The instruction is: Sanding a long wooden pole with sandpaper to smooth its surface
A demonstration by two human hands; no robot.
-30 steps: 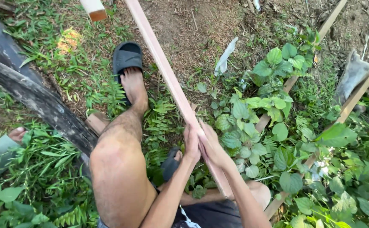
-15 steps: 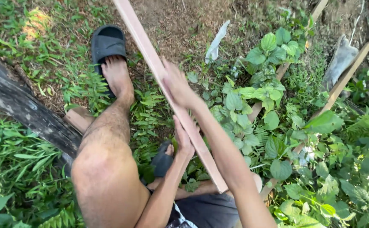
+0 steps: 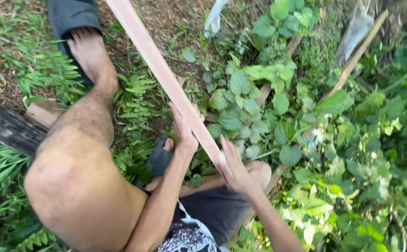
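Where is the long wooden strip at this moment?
In the head view, the wooden strip slants from top centre down to the middle, held between the left hand and right hand, beside the sandal and leafy plants.

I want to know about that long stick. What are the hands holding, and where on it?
Both hands hold a long pale wooden slat near its lower end: the left hand a bit higher up, the right hand at the bottom end.

- 1 view only, head-mounted, looking steeply down past own knee and lap.
- Close range: left hand [image 3: 183, 128] and right hand [image 3: 235, 167] mid-frame on pale wooden slat [image 3: 161, 74].
- Beyond: dirt and leafy plants [image 3: 259, 98].
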